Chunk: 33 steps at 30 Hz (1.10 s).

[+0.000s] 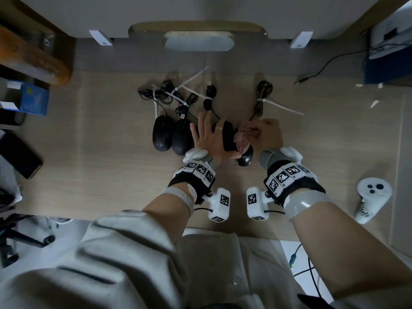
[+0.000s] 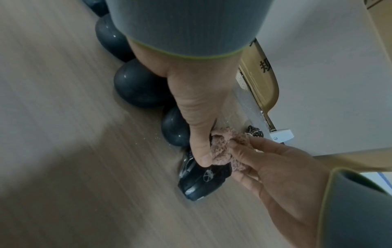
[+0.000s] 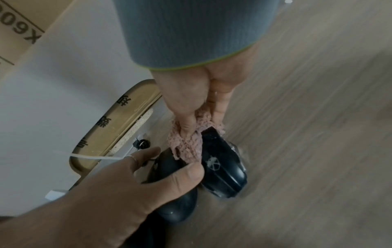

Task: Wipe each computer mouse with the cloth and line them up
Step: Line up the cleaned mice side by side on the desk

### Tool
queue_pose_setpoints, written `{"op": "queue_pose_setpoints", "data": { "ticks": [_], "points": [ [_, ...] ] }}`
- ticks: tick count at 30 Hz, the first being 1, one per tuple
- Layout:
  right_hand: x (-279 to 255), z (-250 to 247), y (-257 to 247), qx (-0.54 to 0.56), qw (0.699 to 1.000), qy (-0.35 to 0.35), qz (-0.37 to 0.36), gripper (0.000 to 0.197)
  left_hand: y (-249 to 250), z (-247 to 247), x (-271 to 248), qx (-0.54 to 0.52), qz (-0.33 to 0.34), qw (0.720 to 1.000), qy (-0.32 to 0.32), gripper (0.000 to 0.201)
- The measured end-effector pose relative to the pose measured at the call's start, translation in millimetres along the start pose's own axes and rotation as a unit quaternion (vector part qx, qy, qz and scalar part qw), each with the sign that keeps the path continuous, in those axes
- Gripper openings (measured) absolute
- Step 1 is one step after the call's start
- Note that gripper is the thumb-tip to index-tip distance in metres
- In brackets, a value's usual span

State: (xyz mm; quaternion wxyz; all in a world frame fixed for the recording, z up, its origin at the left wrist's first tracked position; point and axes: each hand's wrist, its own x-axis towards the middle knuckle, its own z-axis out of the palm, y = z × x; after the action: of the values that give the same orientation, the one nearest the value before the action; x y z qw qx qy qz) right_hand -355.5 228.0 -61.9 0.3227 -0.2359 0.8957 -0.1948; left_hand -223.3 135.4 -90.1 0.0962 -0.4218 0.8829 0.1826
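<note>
Four black mice lie side by side on the wooden desk. Two of them sit left of my hands. My left hand lies with straight, spread fingers over the third mouse; its thumb presses the fourth mouse, which bears a logo. My right hand pinches a bunched pink cloth against the front of that logo mouse. In the head view the cloth hides most of the fourth mouse.
Bundled mouse cables with white zip ties lie just behind the mice. A white handheld controller rests at the right, a blue box and a dark object at the left. A loose black cable runs at back right.
</note>
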Motion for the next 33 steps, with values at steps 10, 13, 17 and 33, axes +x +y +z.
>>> {"op": "queue_pose_setpoints", "data": {
  "ticks": [10,13,17,33],
  "points": [
    [2,-25,5,0.126,0.985,0.106,0.046,0.027,0,-9,-4,0.012,0.026,0.998,-0.055,0.120],
    [-17,-34,11,0.179,0.974,0.128,0.056,0.032,6,-15,-6,-0.003,0.028,0.997,-0.068,0.123],
    [-33,-20,13,0.175,0.984,0.033,0.017,0.033,8,-11,-8,-0.005,0.029,0.998,-0.061,0.122],
    [-5,2,2,0.006,0.999,-0.039,-0.028,0.033,3,-2,-4,-0.012,0.021,0.998,-0.053,0.137]
  ]
}}
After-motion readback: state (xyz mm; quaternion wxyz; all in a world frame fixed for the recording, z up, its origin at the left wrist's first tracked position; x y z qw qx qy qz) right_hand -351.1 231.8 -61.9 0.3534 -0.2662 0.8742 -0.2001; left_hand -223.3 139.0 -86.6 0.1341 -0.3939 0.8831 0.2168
